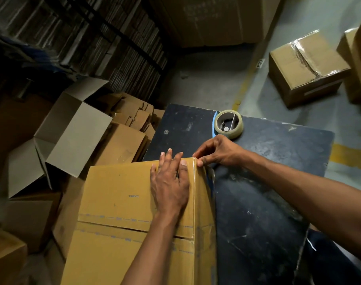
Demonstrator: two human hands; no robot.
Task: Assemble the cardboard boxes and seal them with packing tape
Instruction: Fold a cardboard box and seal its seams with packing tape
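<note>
A yellow-brown cardboard box [122, 194] stands against the left side of a dark worktable [268, 182], its top flaps closed along a seam. My left hand [169, 182] lies flat on the box top near its far right corner, fingers straight, pressing it down. My right hand [216, 151] is at that same corner, thumb and fingertips pinching the glossy tape end on the box edge. A roll of clear packing tape [229, 124] lies flat on the table just beyond my right hand.
An open empty box [72, 132] and flattened cartons [130, 128] lie to the left. Sealed boxes [307, 68] sit on the floor at the far right. Stacked flat cardboard [93, 38] fills shelves behind. Yellow floor lines [348, 153] run past the table.
</note>
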